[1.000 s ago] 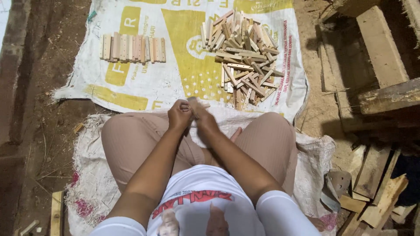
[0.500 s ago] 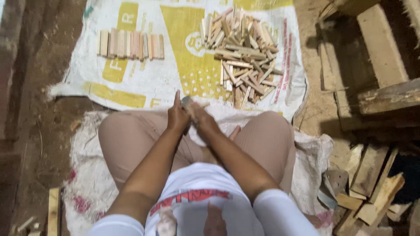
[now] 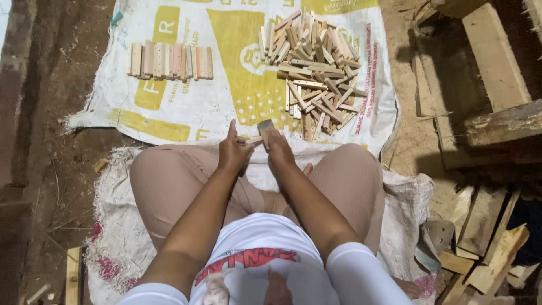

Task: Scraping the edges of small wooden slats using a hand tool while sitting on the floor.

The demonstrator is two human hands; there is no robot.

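Wooden sticks tell us how far the work has come. From the head view, taking the printed white-and-yellow sack (image 3: 226,85) spread on the ground as our landmark: on its far left part a neat row of sticks (image 3: 169,61) lies side by side, and we judge these the finished ones. On its right part a much larger loose heap of sticks (image 3: 313,73) lies criss-crossed and unsorted. By that count only a small share looks done and most is left.

At the near edge of the sack, above our knees, both hands meet. Our left hand (image 3: 234,151) has its lower fingers curled around a short pale stick (image 3: 249,139), which points toward the right hand, while its forefinger stands straight up and free. Our right hand (image 3: 278,149) is closed around a small dark-faced block (image 3: 265,125), perhaps a sanding pad, though we cannot tell for sure; its top shows above the fingers and sits right at the stick's end. Whether block and stick actually touch we cannot tell.

Right of the sack, rough planks and offcuts (image 3: 485,237) lie on the dirt. Nearer than the sack, a worn woven cloth (image 3: 113,248) is under us.
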